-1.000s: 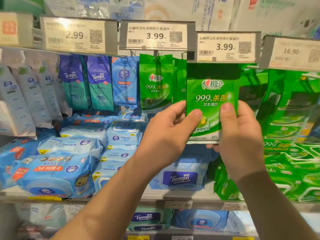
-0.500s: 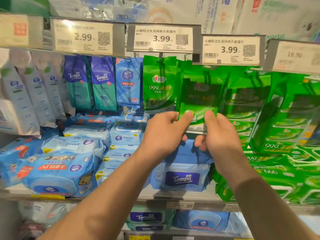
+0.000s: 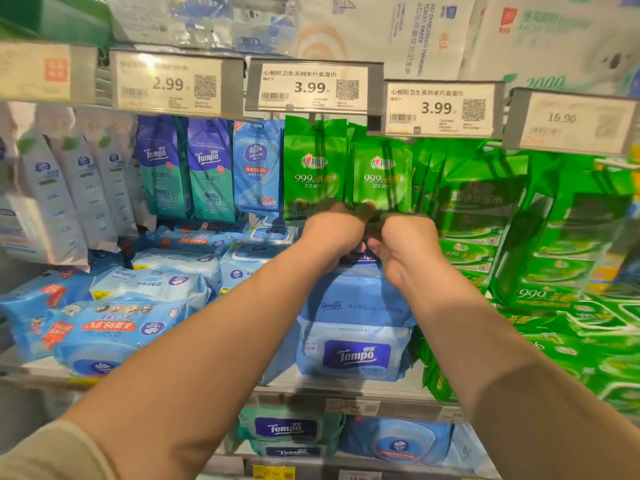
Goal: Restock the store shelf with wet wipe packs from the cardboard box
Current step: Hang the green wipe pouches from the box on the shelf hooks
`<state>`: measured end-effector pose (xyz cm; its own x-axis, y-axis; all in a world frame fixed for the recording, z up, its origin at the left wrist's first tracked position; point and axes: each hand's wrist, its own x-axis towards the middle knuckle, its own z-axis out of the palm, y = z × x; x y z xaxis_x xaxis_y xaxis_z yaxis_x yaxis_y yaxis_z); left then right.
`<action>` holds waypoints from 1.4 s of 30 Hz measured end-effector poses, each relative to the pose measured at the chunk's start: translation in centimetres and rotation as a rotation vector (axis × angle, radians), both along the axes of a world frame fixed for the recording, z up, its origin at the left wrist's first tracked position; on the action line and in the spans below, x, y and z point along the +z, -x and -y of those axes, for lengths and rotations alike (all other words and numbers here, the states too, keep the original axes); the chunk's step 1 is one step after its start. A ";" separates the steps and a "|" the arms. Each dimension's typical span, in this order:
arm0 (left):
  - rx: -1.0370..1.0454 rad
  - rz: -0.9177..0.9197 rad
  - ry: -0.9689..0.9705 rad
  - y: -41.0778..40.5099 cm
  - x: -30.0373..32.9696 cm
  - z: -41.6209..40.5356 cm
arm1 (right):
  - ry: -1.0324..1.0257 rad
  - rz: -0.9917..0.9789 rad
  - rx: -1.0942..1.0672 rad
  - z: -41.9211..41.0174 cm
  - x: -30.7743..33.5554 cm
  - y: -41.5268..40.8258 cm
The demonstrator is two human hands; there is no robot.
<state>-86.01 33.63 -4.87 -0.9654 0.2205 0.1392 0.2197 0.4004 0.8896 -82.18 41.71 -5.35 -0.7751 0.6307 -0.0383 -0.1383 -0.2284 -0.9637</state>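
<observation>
Head view: both arms reach forward to the hanging rows under the price tags. The left hand (image 3: 334, 233) and the right hand (image 3: 407, 244) meet just below the second green pack (image 3: 381, 174), which hangs beside another green pack (image 3: 314, 168) under the middle 3.99 tag (image 3: 313, 87). The fingertips of both hands are dark and blurred at the pack's bottom edge, and the fingers look curled, but I cannot tell whether either hand grips the pack or merely touches it. The right thumb points down and inward, close to the left hand.

Left of the green packs hang a light blue Vinda pack (image 3: 256, 168) and two purple-and-teal Tempo packs (image 3: 187, 168), then white packs (image 3: 65, 188) farther left. To the right hang larger green multipacks (image 3: 485, 209) under the 16.90 tag (image 3: 571, 121).

Directly below the hands, a blue Tempo pack (image 3: 356, 351) lies on the shelf (image 3: 346, 393) with another blue pack on top of it. Light blue flat packs (image 3: 138, 306) are stacked on the shelf to the left, and green packs (image 3: 571, 341) pile up to the right. More Tempo packs (image 3: 287, 429) sit on the shelf beneath. The cardboard box is out of view.
</observation>
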 end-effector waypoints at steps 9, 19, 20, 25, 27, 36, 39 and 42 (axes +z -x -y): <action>0.132 -0.085 -0.072 -3.1 -0.5 2.1 | 0.093 -0.120 0.106 0.9 -1.0 -3.2; 0.309 -0.210 0.173 -10.3 -3.1 10.1 | -0.852 -0.058 0.270 3.7 -3.6 -5.9; 0.329 -0.202 0.198 -11.0 -3.7 11.4 | -1.008 -0.068 0.263 4.3 -3.9 -6.3; 0.443 -0.194 0.449 -15.3 -7.2 19.5 | -1.389 -0.200 0.363 10.1 -5.7 -8.7; 0.512 -0.162 0.527 -17.5 -8.7 23.4 | -1.414 -0.214 0.454 13.8 -6.6 -9.7; 0.791 0.141 0.602 -32.5 -14.5 44.3 | -1.508 -0.034 0.997 35.5 -12.8 -17.5; 0.880 0.238 0.578 -37.7 -15.8 49.9 | -1.485 -0.059 1.112 42.3 -14.9 -20.6; 0.977 0.323 0.517 -42.3 -17.0 54.6 | -1.431 -0.091 1.260 48.1 -16.3 -23.5</action>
<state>-43.71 -20.96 -21.88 -0.7299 -0.6827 -0.0344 -0.5935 0.6078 0.5276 -58.67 -6.42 -21.62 -0.7126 -0.7015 -0.0131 -0.6046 0.6234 -0.4957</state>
